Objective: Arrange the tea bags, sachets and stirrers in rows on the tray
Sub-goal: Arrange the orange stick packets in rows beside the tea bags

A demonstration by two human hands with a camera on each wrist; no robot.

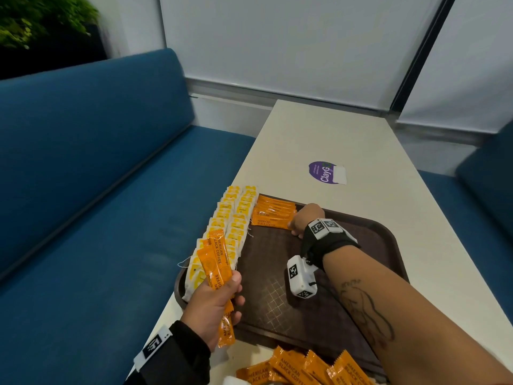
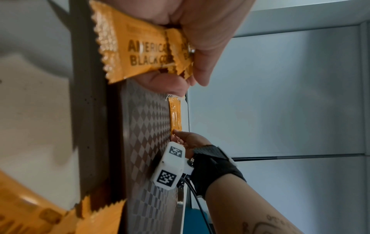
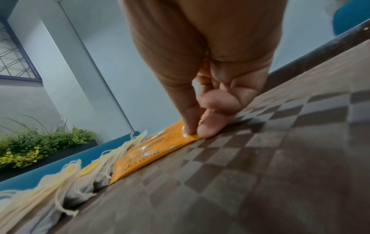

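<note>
A brown tray [image 1: 374, 245] lies on the white table. Two rows of yellow tea bags [image 1: 230, 223] run along its left side. Orange coffee sachets [image 1: 273, 215] lie overlapped in a row at the tray's far end. My right hand [image 1: 304, 220] pinches the right end of the nearest sachet [image 3: 154, 152] of that row between thumb and fingertips [image 3: 208, 129], flat on the tray [image 3: 260, 158]. My left hand [image 1: 213, 304] grips a bunch of orange sachets [image 1: 216, 262] above the tray's near left corner; their printed ends [image 2: 144, 52] show in the left wrist view.
A loose pile of orange sachets [image 1: 302, 369] lies on the table at the near edge. A purple sticker [image 1: 323, 172] sits further up the table [image 1: 333, 134]. Blue bench seats [image 1: 97, 190] flank the table on both sides; a plant [image 1: 41, 20] stands far left.
</note>
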